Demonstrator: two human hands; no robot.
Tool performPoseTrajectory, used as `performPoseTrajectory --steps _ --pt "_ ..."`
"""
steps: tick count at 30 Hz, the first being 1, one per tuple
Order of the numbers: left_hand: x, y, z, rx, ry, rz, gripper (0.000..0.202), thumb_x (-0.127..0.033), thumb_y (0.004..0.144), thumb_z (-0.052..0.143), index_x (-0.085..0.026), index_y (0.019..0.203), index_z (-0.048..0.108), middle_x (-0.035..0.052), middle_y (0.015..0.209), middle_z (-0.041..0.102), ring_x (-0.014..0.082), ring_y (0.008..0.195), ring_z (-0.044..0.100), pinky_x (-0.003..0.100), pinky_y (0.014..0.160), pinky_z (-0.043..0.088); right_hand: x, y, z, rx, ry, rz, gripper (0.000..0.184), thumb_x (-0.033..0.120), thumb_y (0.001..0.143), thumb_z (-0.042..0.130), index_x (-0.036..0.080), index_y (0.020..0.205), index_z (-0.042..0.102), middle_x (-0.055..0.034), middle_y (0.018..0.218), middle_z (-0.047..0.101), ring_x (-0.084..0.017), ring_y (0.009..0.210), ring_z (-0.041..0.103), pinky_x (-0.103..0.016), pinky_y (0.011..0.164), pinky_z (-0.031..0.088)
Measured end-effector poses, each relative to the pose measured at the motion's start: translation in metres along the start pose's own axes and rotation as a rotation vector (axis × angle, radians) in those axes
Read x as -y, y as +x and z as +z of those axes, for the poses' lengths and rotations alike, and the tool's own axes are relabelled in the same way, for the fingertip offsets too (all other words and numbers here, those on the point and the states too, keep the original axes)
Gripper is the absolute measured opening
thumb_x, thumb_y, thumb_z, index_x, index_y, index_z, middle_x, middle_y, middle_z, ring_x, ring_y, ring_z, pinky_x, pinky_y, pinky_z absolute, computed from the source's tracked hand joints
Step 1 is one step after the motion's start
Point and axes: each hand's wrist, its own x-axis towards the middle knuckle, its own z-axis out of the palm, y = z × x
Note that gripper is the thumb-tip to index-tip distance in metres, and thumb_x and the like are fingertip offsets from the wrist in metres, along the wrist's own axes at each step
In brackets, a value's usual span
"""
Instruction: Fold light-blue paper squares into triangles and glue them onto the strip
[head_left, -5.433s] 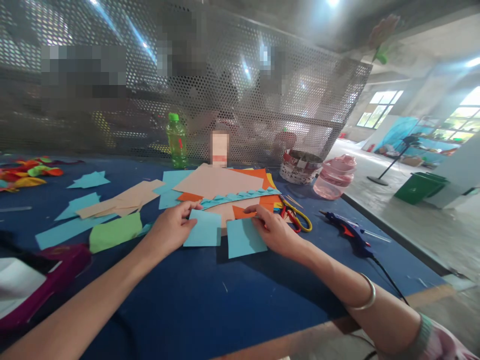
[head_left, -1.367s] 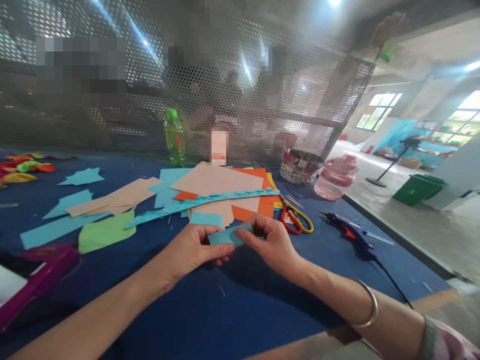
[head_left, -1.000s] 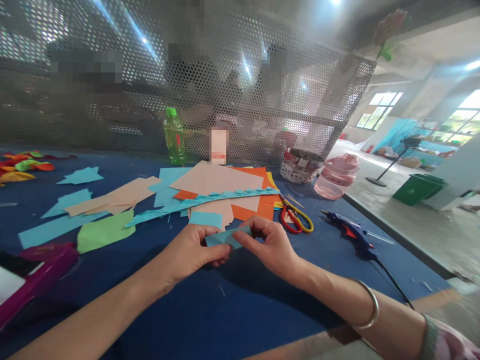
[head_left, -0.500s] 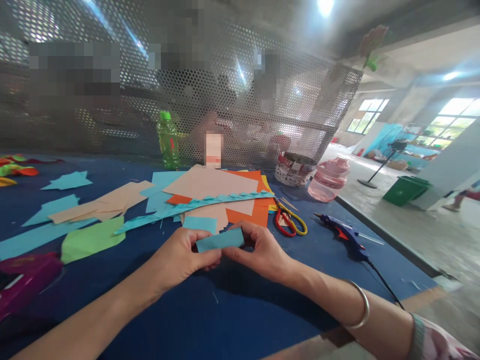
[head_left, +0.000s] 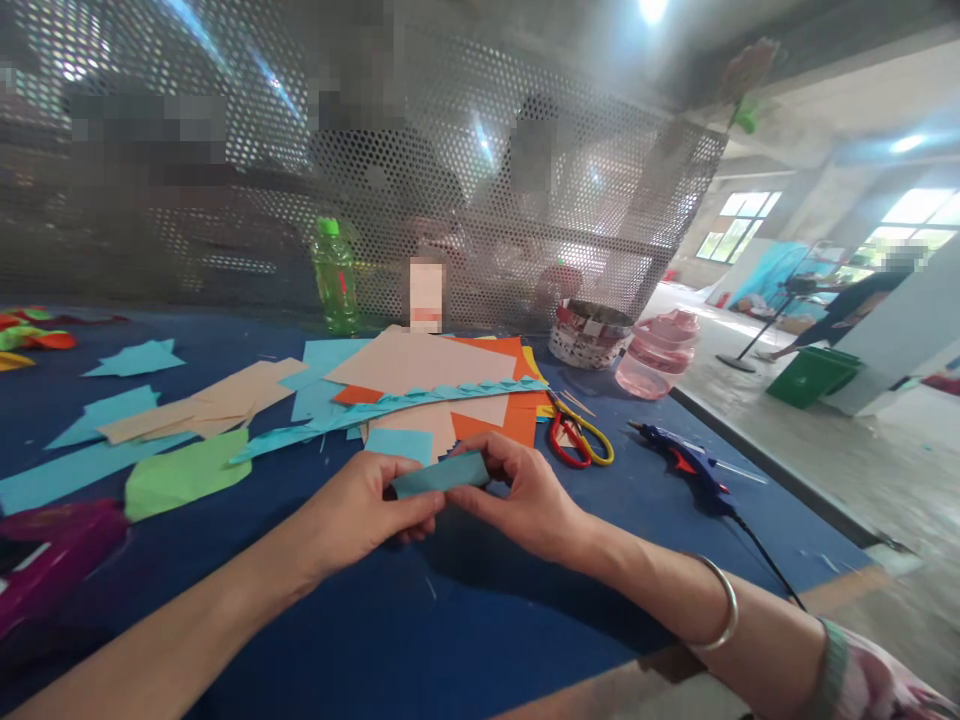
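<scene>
Well, nearest of all, a left hand [head_left: 360, 515] and a right hand [head_left: 521, 497] low over the blue surface [head_left: 480, 620], each grip narrow and closed on one end of a teal paper strip [head_left: 440, 475], thumbs on top and fingers curled beneath. The strip, slightly bowed, sits between the two hands, just above the surface and in front of the paper pile, the two-handed pinch keeping it clear of the scraps. Just beyond, a small blue paper rectangle [head_left: 399, 445] resting against stacked tan and orange paper sheets [head_left: 487, 425], with a long sawtooth blue paper strip [head_left: 390, 403] laid across them. To the right, red-and-yellow-handled scissors [head_left: 577, 443] and a blue hot glue gun [head_left: 682, 468], both set apart from the paper and within the right hand's reach. To the left, loose tan paper strips [head_left: 195, 413] and a green paper scrap [head_left: 187, 473] spread flat. Farther off, a green plastic bottle [head_left: 334, 280], a paper-wrapped basket [head_left: 589, 335] and a pink plastic jug [head_left: 656, 365], all lined up before a perforated metal screen [head_left: 525, 200].
</scene>
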Motion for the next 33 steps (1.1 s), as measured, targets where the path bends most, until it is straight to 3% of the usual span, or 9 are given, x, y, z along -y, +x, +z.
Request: performPoseTrajectory --steps 9,16,21,24,26,29,33 --pt "-0.01 -0.003 -0.003 -0.008 0.036 -0.004 0.034 -0.05 0.066 0.073 -0.017 0.067 0.067 0.002 0.061 0.07 0.0153 0.058 0.06 0.027 0.057 0.046 0.0 0.004 -0.007 0.014 0.057 0.011 0.031 0.027 0.078 0.074 0.018 0.105 0.062 0.0031 0.075 0.062 -0.011 0.065 0.054 -0.025 0.066 0.044" --pt "-0.014 -0.003 -0.013 -0.08 0.007 -0.034 0.032 -0.049 0.061 0.077 -0.018 0.066 0.07 0.0009 0.059 0.07 0.0151 0.058 0.06 0.027 0.059 0.048 -0.004 0.013 -0.021 -0.064 0.098 0.007 0.033 0.026 0.077 0.075 0.019 0.104 0.058 0.004 0.07 0.065 -0.011 0.062 0.057 -0.025 0.066 0.044" --pt "-0.01 -0.001 -0.021 -0.116 -0.004 -0.024 0.032 -0.047 0.062 0.078 -0.018 0.074 0.073 0.0018 0.063 0.072 0.0164 0.061 0.063 0.027 0.062 0.05 -0.004 0.017 -0.028 -0.148 0.113 0.016 0.032 0.034 0.082 0.071 0.017 0.106 0.058 0.0028 0.073 0.062 -0.009 0.062 0.053 -0.023 0.061 0.041" --pt "-0.011 -0.003 -0.017 -0.076 -0.004 -0.022 0.031 -0.047 0.063 0.077 -0.017 0.071 0.071 0.0017 0.062 0.072 0.0155 0.059 0.061 0.026 0.059 0.049 -0.003 0.014 -0.023 -0.095 0.125 0.028 0.037 0.04 0.085 0.069 0.018 0.113 0.057 0.0 0.084 0.062 -0.011 0.073 0.056 -0.023 0.067 0.044" --pt "-0.011 -0.004 -0.011 -0.035 0.004 -0.013 0.031 -0.047 0.065 0.076 -0.017 0.069 0.07 0.0014 0.061 0.071 0.0145 0.057 0.06 0.025 0.057 0.047 -0.003 0.01 -0.018 0.009 0.119 0.053 0.038 0.045 0.085 0.068 0.017 0.11 0.06 -0.0014 0.088 0.062 -0.012 0.077 0.057 -0.024 0.068 0.044" --pt "-0.01 -0.006 -0.004 0.021 0.025 -0.002 0.029 -0.044 0.066 0.076 -0.016 0.074 0.071 0.0005 0.061 0.07 0.0139 0.058 0.061 0.024 0.056 0.046 -0.003 0.005 -0.012 0.185 0.021 0.123 0.038 0.052 0.084 0.067 0.014 0.086 0.064 0.0003 0.075 0.058 -0.011 0.066 0.049 -0.023 0.059 0.039" --pt "-0.01 -0.005 -0.001 0.044 0.031 -0.024 0.029 -0.042 0.066 0.076 -0.016 0.078 0.071 -0.0006 0.06 0.069 0.0133 0.056 0.06 0.023 0.054 0.045 -0.003 0.002 -0.01 0.197 -0.165 0.144 0.04 0.051 0.084 0.064 0.013 0.07 0.062 0.0026 0.063 0.049 -0.009 0.061 0.039 -0.023 0.055 0.032"
